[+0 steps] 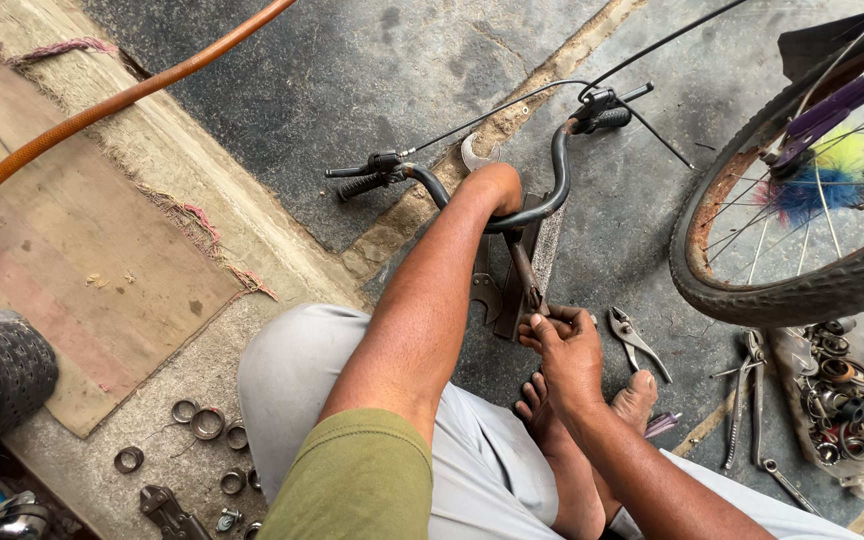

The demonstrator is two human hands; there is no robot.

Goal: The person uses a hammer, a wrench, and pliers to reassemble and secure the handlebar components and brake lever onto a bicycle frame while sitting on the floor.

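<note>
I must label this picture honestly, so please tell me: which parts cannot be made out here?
Head view, the only one:
- Left hand: its fingers are hidden behind its own wrist, on the black curved metal handlebar.
- Right hand: what it pinches at the rusty stem is covered.
- Rusty-rimmed bicycle wheel: cut by the right edge.
- Small metal rings: too small to identify.

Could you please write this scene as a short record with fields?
Place: concrete floor, person sitting
Left hand: grips the middle of the black handlebar
Right hand: closed around the lower end of the rusty stem
Near right hand: pliers, wrenches
Right side: bicycle wheel, tray of rings and bearings
Left side: orange hose, loose metal rings
</note>
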